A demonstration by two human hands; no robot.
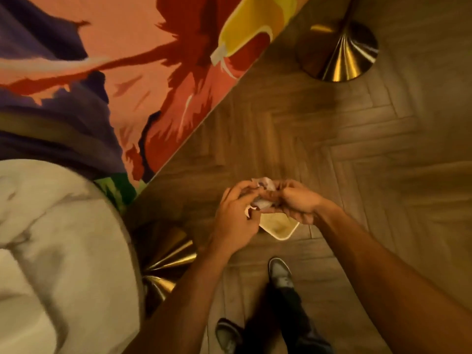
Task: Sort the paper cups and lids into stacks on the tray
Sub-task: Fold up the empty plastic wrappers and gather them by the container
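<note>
Both hands are raised in front of the body over the wooden floor [332,139]. The left hand [235,218] and the right hand [293,200] meet on a crumpled white piece [264,194], and each grip is closed on it with fingers curled round its edges. The frame is too blurred to tell whether it is a lid, a crushed cup or plain paper. Just below the hands a rounded corner of a pale tray [279,228] shows. It cannot be told whether the right hand also carries it or it lies on the floor. No stacks of cups or lids are in view. Judgement: the step in hand is the handling of one loose item, and the sorting proper looks barely begun. The next move calls for identifying the piece and setting it on the tray, with one hand freed and the tray kept level. Edges: the marble counter [63,238] lies to the left, its rim near the left forearm, with a brass base [168,254] beneath it. The rug [127,72] border runs diagonally ahead. Open room lies forward and to the right.
</note>
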